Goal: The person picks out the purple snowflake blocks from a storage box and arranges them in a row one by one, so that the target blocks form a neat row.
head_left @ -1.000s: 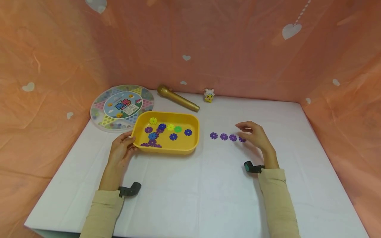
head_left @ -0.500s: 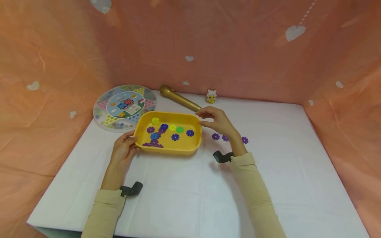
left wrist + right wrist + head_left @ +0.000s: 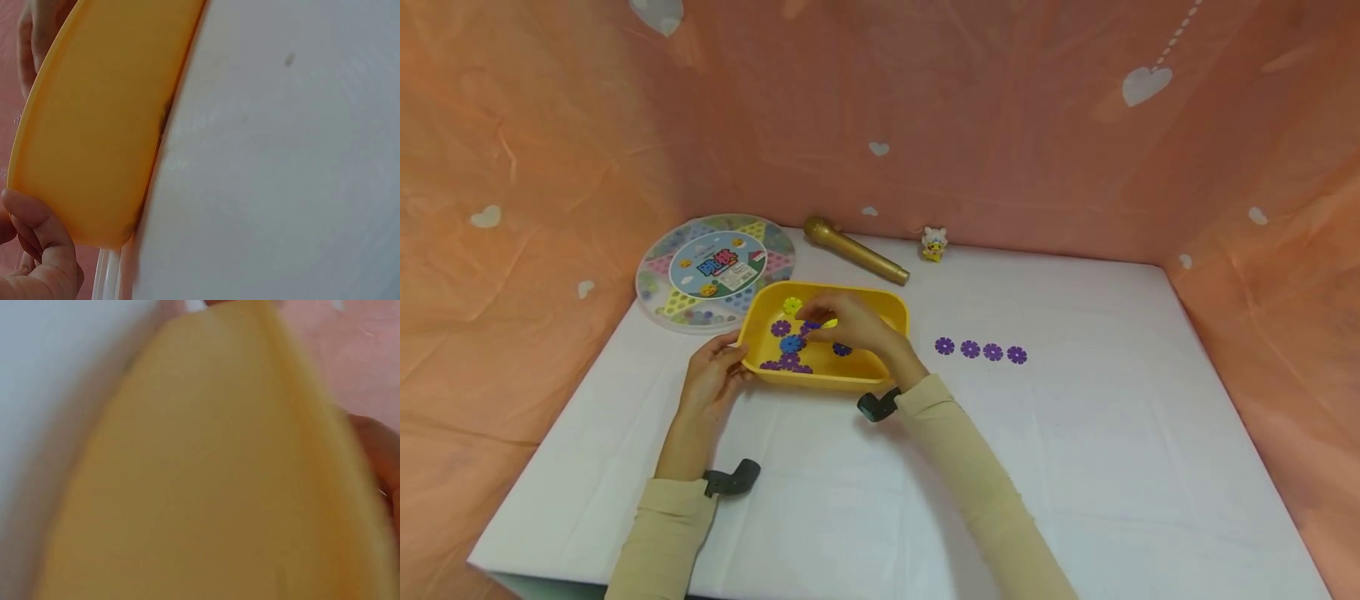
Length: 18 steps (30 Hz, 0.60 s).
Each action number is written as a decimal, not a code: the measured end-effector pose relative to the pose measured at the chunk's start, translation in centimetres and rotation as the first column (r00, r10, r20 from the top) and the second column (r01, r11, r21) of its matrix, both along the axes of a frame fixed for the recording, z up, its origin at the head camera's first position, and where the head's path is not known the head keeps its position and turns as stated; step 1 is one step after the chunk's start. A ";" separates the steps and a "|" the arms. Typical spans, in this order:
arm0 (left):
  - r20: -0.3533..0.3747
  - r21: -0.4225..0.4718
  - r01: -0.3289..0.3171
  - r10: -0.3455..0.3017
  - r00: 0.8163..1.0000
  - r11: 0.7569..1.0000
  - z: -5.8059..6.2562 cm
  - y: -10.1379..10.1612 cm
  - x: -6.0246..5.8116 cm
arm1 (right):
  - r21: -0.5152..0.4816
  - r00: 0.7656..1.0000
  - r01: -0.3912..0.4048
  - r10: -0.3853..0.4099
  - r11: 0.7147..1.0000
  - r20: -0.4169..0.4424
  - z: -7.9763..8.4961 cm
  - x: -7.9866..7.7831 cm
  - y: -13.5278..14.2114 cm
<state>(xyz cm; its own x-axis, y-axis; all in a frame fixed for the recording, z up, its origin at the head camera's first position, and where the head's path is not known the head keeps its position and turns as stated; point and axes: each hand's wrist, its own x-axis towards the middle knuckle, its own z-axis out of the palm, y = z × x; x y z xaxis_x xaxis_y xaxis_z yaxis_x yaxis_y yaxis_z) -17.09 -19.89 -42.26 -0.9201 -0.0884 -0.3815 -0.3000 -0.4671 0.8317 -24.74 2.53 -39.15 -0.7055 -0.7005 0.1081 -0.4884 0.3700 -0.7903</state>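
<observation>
My left hand (image 3: 706, 377) grips the left end of a yellow plastic basin (image 3: 820, 381), thumb on the rim; the left wrist view shows the thumb (image 3: 37, 215) curled over that edge. Inside lie purple, blue and yellow-green snowflake building discs, among them a light-blue disc (image 3: 791, 343) and a yellow-green disc (image 3: 792, 306). My right hand (image 3: 853, 323) is over the basin, thumb and forefinger apart near the blue and purple discs, with nothing seen between them. It covers part of the discs. Right of the basin lies a row of several purple discs (image 3: 970, 349).
A round Chinese checkers case (image 3: 658, 287) lies behind the basin at left. A gold toy microphone (image 3: 857, 252) lies at the back, and a small white-and-yellow figurine (image 3: 934, 244) stands right of it. Pink cloth walls surround the white table (image 3: 1075, 467).
My right hand has left the row of purple discs, moved left past the basin's right rim and come over its inside. My left hand keeps its grip on the basin.
</observation>
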 end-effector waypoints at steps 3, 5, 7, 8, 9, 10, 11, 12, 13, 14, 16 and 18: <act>0.001 0.002 -0.003 0.003 1.000 1.000 0.0 0.0 0.0 | 0.013 0.999 -0.027 0.027 1.000 0.018 -1.2 -0.1 -1.0; 0.003 0.004 -0.006 0.006 1.000 1.000 -0.1 0.1 0.0 | 0.032 0.999 -0.042 0.041 0.999 0.028 -2.1 0.0 -1.3; -0.003 0.006 -0.006 0.006 1.000 1.000 -0.1 0.1 0.0 | 0.062 0.998 -0.053 0.050 0.997 0.046 -2.7 0.0 -1.6; -0.009 0.007 -0.005 0.006 1.000 1.000 -0.1 0.1 0.0 | 0.077 0.997 -0.058 0.053 0.995 0.055 -3.0 0.0 -1.7; -0.014 0.006 -0.007 0.007 1.000 1.000 -0.2 0.1 0.0 | 0.089 0.996 -0.064 0.059 0.994 0.064 -3.2 0.1 -1.7; -0.020 0.008 -0.009 0.009 1.000 1.000 -0.2 0.1 0.0 | 0.106 0.995 -0.076 0.069 0.992 0.069 -3.3 0.1 -1.8; -0.027 0.008 -0.007 0.008 1.000 1.000 -0.2 0.1 0.0 | 0.123 0.994 -0.081 0.072 0.989 0.076 -3.4 0.2 -1.8; -0.030 0.012 -0.007 0.007 1.000 1.000 -0.2 0.0 0.0 | 0.139 0.993 -0.093 0.082 0.986 0.082 -3.5 0.2 -1.8; -0.030 0.013 -0.008 0.009 1.000 1.000 -0.2 0.1 0.0 | 0.151 0.992 -0.104 0.092 0.983 0.085 -3.5 0.2 -1.9; -0.031 0.014 -0.007 0.008 0.999 1.000 -0.2 0.1 0.0 | 0.161 0.990 -0.119 0.104 0.980 0.094 -3.6 0.3 -1.9; -0.028 0.018 -0.004 0.005 1.000 1.000 -0.2 0.1 0.0 | 0.192 0.987 -0.147 0.131 0.970 0.090 -3.6 0.3 -1.9; -0.018 0.027 -0.005 0.005 1.000 1.000 -0.1 0.1 0.0 | 0.213 0.985 -0.169 0.155 0.962 0.082 -3.8 0.4 -1.9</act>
